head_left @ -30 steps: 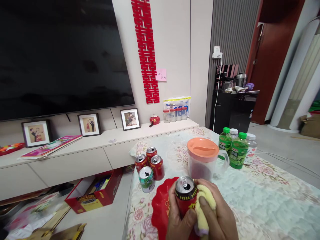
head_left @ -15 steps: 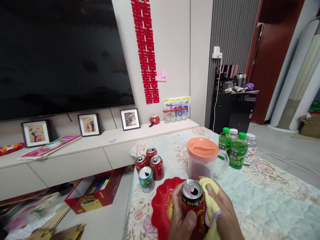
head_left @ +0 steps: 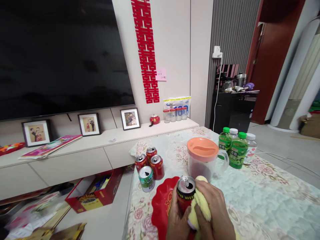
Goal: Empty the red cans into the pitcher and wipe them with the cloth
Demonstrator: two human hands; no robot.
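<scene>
My left hand (head_left: 176, 223) is wrapped round an opened red drink can (head_left: 185, 193), held upright over a red scalloped plate (head_left: 161, 208) at the table's near edge. A yellow cloth (head_left: 201, 206) is pressed against the can's right side by my right hand (head_left: 215, 213), whose fingers curl over it. The can's pull tab is up and its top is open. Just behind stands a clear pitcher with an orange lid (head_left: 202, 150).
Several opened cans (head_left: 150, 165), red ones and a green one, stand at the table's left. Green bottles (head_left: 236, 148) stand right of the pitcher. The floral tablecloth (head_left: 270, 196) covers the table. A TV cabinet (head_left: 75, 156) and a red box (head_left: 96, 195) on the floor lie to the left.
The can has shifted slightly left and turned in my left hand. My right hand has slid the cloth down and across the can's side.
</scene>
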